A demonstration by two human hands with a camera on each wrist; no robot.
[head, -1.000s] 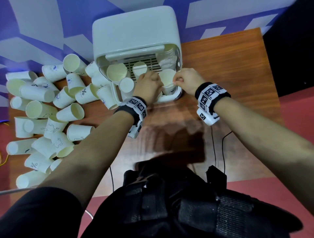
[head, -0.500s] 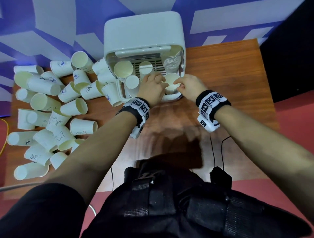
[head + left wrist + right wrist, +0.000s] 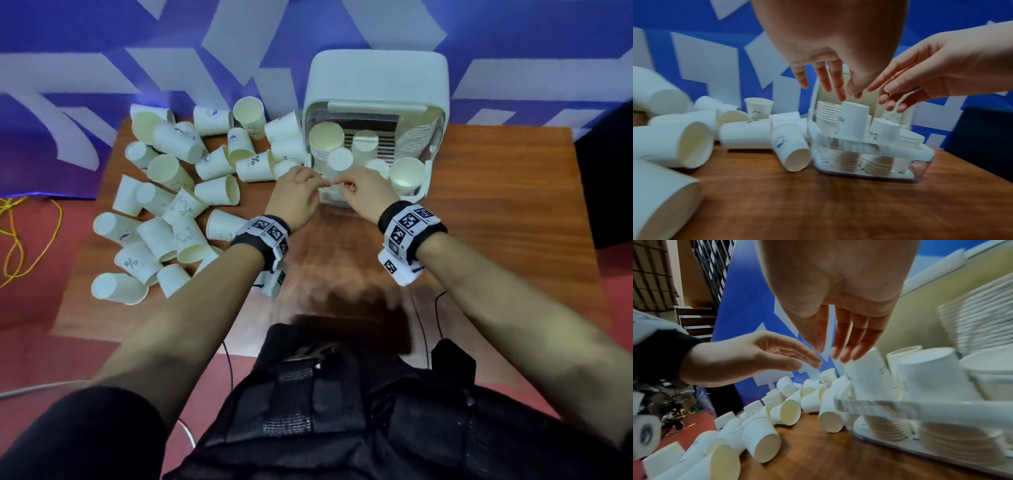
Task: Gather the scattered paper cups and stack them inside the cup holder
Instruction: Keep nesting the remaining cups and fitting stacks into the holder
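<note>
A white cup holder point(image 3: 376, 75) with a clear front wall point(image 3: 869, 146) stands at the back of the wooden table point(image 3: 496, 222). Inside it are several stacks of paper cups, some upside down point(image 3: 854, 120), one upright at the front right point(image 3: 407, 171). Many loose white paper cups point(image 3: 219, 190) lie scattered on the table to its left. My left hand point(image 3: 298, 195) and right hand point(image 3: 364, 193) hover side by side just in front of and above the holder. Their fingers are straight and loose, almost touching, and both hold nothing point(image 3: 826, 81) point(image 3: 842, 337).
A blue and white patterned wall point(image 3: 102, 51) runs behind the table. One loose cup point(image 3: 791, 149) leans against the holder's left side. A yellow cable point(image 3: 20, 233) lies on the red floor at left. Bare wood point(image 3: 513, 171) lies right of the holder.
Both hands were curled around a cup at the holder's front right. They have let go, drawn back towards me and a little left, and now hang empty.
</note>
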